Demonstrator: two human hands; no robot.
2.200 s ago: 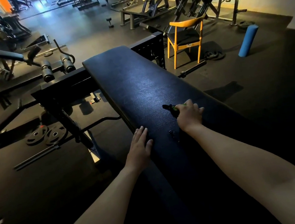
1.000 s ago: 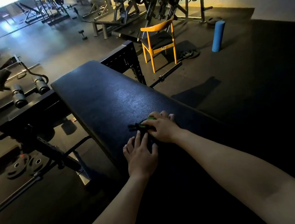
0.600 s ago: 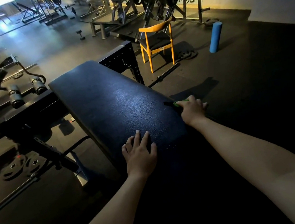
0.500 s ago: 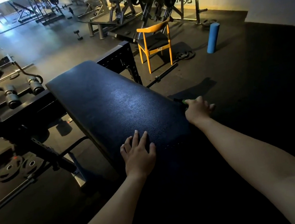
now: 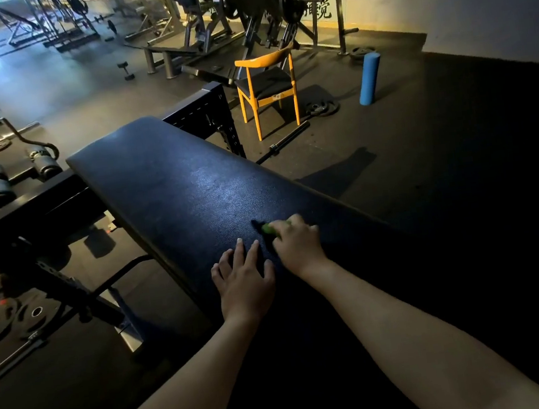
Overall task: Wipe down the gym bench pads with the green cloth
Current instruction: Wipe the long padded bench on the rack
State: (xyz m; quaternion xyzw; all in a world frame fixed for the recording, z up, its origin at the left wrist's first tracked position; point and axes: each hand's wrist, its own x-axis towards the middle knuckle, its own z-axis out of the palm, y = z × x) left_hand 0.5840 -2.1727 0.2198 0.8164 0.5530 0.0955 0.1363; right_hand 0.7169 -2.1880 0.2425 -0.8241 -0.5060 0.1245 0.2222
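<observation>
A long black bench pad (image 5: pixel 174 188) runs from the lower right up toward the far left. My right hand (image 5: pixel 297 246) grips the green cloth (image 5: pixel 269 228) and presses it onto the pad near its middle; only a small green edge shows past the fingers. My left hand (image 5: pixel 243 277) rests flat on the pad just left of the right hand, fingers spread and straight, holding nothing.
A black steel rack frame (image 5: pixel 206 117) stands behind the pad's far end. An orange chair (image 5: pixel 267 89), a barbell (image 5: pixel 284 139) and a blue foam roller (image 5: pixel 368 78) are on the floor to the right. Weight plates (image 5: pixel 7 321) and another bench lie left.
My right hand has slid the cloth back from the pad's right edge to the middle, beside my left hand. The left hand has stayed where it was.
</observation>
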